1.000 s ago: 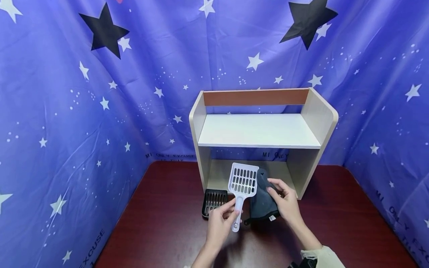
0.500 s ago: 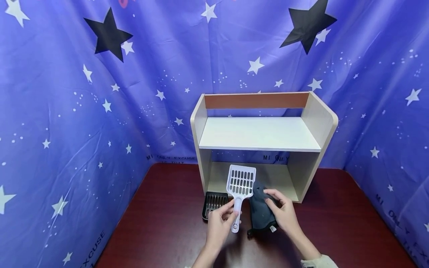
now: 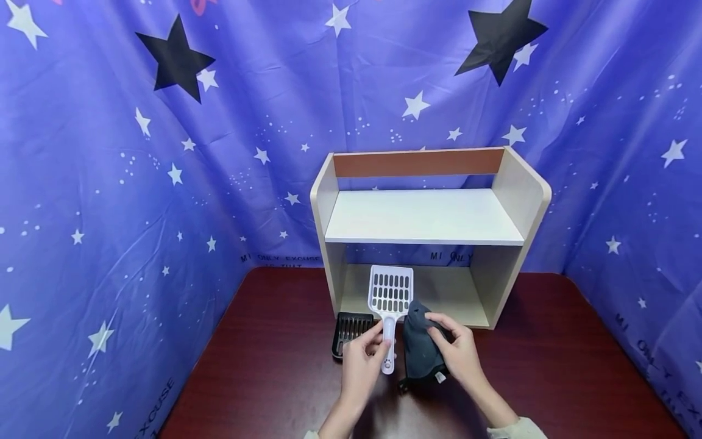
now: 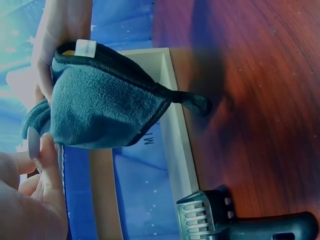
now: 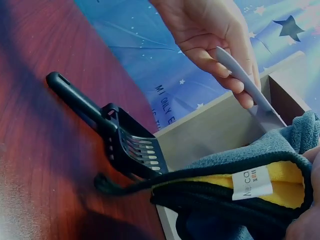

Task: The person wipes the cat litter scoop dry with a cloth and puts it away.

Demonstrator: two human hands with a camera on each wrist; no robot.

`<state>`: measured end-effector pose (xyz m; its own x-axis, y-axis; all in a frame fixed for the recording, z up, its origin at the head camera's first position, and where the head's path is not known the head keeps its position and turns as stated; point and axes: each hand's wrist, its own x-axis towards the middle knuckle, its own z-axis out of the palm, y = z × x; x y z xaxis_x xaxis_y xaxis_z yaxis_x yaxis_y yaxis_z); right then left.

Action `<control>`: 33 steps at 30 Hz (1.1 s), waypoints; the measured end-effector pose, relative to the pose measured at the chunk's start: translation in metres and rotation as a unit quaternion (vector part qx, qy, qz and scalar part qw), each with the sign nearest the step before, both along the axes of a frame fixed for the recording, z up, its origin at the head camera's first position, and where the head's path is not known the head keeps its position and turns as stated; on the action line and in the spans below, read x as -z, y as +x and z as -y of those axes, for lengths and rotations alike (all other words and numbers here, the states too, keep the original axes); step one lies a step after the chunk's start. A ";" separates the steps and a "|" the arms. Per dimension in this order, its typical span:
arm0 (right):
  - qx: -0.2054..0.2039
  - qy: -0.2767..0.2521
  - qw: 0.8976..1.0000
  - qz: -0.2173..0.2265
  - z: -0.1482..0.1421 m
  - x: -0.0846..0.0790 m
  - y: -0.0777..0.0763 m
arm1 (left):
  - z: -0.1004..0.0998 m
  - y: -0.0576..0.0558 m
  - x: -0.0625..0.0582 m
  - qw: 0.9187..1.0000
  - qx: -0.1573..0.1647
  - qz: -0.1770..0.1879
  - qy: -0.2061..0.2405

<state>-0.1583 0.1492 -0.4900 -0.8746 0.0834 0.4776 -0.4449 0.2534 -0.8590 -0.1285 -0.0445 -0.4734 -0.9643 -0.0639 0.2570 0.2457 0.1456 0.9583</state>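
In the head view my left hand (image 3: 359, 366) pinches the handle of a pale lavender slotted litter scoop (image 3: 390, 326), its head pointing up and away. My right hand (image 3: 463, 356) holds a dark grey fuzzy cleaning mitt (image 3: 421, 350) just right of the scoop's neck. The mitt's top edge overlaps the lower corner of the scoop head. In the right wrist view the mitt shows a yellow lining, a white tag (image 5: 252, 182) and a black hanging loop (image 5: 107, 185). Seen there edge-on, the pale scoop (image 5: 242, 75) lies between my left thumb and fingers.
A black slotted scoop (image 5: 85, 102) lies on the dark red table (image 3: 263, 366), left of my hands. Behind it stands a two-tier wooden shelf (image 3: 428, 216), close beyond the pale scoop's head. Blue star-patterned curtains (image 3: 274, 91) surround the table.
The mitt has slid down from beside the scoop's head toward its neck, moving left with my right hand. The pale scoop has shifted slightly left, still in my left hand.
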 end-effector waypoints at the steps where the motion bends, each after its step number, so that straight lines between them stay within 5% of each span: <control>1: 0.000 -0.004 1.000 0.001 0.001 0.000 0.000 | -0.001 0.001 -0.001 1.000 -0.005 -0.005 -0.005; 8: -0.013 -0.017 1.000 -0.010 0.016 0.002 0.004 | -0.003 0.003 0.000 0.998 -0.035 -0.028 -0.040; 16: -0.037 0.027 0.999 -0.025 0.026 -0.003 0.003 | 0.002 -0.001 0.003 0.995 -0.049 -0.056 -0.069; 24: -0.081 0.106 0.990 -0.043 0.009 -0.005 0.003 | 0.010 -0.007 0.001 0.998 -0.023 -0.028 -0.056; 33: -0.090 0.093 0.990 -0.050 -0.021 -0.003 0.009 | 0.020 -0.008 -0.011 0.999 -0.005 -0.010 -0.037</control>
<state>-0.1488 0.1705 -0.4871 -0.8150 -0.1669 0.5548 -0.5774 0.3129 -0.7541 -0.1369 -0.0650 -0.4624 -0.9584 -0.0530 0.2806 0.2630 0.2187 0.9397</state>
